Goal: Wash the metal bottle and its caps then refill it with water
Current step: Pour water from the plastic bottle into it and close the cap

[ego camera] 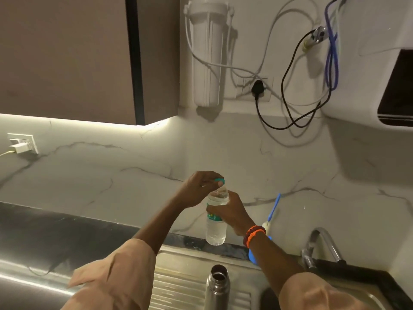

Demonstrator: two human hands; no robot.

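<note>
Item, refill step: my right hand (232,211) grips a clear plastic water bottle (216,220) above the open metal bottle (217,287), which stands uncapped on the sink drainboard (178,285). My left hand (199,189) pinches its teal cap (219,181), seemingly unscrewing. Next, I judge: cap off, tilt over the steel mouth, pour steadily

No text, brand, number or sign can be read anywhere here. The plastic water bottle (216,217) carries a green-and-white label (213,217) around its middle, but the print on it is too blurred and partly covered by fingers to make out. The metal bottle (217,287) shows no legible marking.
</note>
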